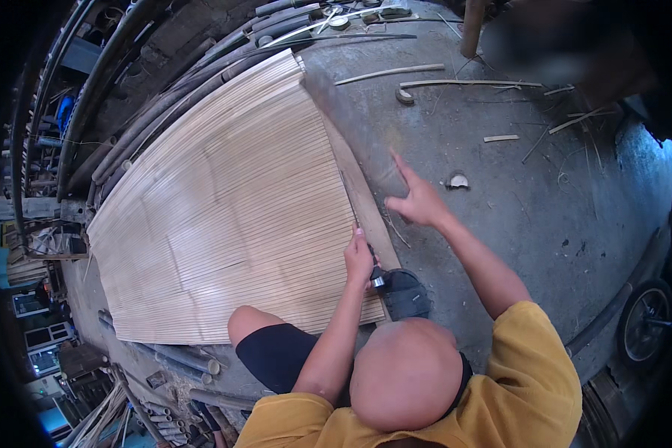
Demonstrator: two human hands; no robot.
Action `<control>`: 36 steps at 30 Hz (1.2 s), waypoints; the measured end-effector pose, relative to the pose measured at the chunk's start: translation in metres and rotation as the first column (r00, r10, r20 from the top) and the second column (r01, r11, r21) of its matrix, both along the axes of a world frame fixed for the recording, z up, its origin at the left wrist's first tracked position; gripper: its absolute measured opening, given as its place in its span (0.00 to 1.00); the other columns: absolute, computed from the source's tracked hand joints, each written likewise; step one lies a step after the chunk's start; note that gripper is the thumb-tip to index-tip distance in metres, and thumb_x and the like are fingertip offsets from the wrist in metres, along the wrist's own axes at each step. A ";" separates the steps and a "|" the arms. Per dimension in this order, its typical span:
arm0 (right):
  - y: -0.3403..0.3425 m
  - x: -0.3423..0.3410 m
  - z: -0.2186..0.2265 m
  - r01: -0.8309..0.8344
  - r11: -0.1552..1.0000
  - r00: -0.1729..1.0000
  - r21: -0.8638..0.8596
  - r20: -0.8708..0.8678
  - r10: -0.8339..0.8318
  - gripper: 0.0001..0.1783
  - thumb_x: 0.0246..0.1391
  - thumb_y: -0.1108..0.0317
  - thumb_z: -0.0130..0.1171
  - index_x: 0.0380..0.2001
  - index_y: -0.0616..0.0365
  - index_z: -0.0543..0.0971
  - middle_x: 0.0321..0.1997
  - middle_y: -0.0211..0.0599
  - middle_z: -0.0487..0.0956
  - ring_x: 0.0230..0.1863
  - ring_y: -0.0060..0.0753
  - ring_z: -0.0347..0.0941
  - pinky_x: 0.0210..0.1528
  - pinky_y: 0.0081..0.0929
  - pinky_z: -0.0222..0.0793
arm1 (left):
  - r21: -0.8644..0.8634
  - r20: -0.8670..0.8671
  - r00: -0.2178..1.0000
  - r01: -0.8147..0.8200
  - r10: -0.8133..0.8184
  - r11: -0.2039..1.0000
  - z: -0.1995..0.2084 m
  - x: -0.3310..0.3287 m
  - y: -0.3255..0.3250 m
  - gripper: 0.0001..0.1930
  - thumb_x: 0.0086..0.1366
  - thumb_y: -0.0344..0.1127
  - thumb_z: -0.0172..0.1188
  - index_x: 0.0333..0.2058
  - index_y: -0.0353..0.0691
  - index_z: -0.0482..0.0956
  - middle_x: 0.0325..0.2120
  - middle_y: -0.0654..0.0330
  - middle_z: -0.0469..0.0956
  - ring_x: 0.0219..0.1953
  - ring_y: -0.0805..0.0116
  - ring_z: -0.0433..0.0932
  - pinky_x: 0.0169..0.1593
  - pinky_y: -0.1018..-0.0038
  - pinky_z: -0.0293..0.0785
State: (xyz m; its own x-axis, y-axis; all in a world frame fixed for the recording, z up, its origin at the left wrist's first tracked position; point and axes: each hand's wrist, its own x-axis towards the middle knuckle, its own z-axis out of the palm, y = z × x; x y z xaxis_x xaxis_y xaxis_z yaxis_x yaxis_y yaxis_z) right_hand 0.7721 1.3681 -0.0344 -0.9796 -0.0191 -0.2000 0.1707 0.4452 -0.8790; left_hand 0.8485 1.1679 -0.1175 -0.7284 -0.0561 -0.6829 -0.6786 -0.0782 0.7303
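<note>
A wide mat of thin pale wooden or bamboo slats spreads in front of me, to the left. Along its right edge lies a flat plank. My left hand is closed at this edge, around a dark tool with a silvery collar; the tool's kind is mostly hidden by the fingers. Over the floor right of the plank, my right hand is raised with thumb and forefinger stretched apart. A grey blur crosses beyond its fingertips, and I cannot make out what it is.
Dark poles run along the mat's far left side. Loose strips and a small curved offcut litter the concrete floor. A spoked wheel stands at the right. My dark shoe is by the plank's near end.
</note>
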 end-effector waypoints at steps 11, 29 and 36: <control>0.041 -0.047 0.237 -0.062 0.929 0.591 -0.364 -0.764 -0.260 0.41 0.47 0.73 0.66 0.66 0.61 0.65 0.48 0.40 0.76 0.44 0.29 0.75 0.44 0.27 0.71 | 0.031 0.008 1.000 -0.014 0.013 0.999 -0.003 0.008 -0.008 0.19 0.78 0.55 0.46 0.52 0.46 0.68 0.22 0.64 0.68 0.15 0.73 0.71 0.16 0.72 0.70; 0.007 -0.009 0.054 0.018 0.975 0.977 -0.219 -0.204 -0.064 0.61 0.43 0.60 0.73 0.77 0.52 0.49 0.75 0.54 0.61 0.75 0.46 0.58 0.75 0.38 0.53 | -0.124 -0.116 0.986 0.109 -0.124 0.986 -0.007 0.014 0.009 0.30 0.79 0.52 0.44 0.73 0.48 0.58 0.15 0.68 0.62 0.13 0.75 0.68 0.17 0.74 0.69; 0.052 -0.028 0.209 -0.069 0.990 0.684 -0.122 -0.728 -0.042 0.43 0.52 0.62 0.69 0.66 0.63 0.61 0.59 0.49 0.73 0.60 0.41 0.70 0.64 0.38 0.64 | -0.004 -0.004 0.999 0.048 -0.048 0.999 -0.005 0.025 -0.013 0.29 0.79 0.52 0.44 0.73 0.48 0.58 0.22 0.65 0.66 0.14 0.75 0.69 0.16 0.73 0.70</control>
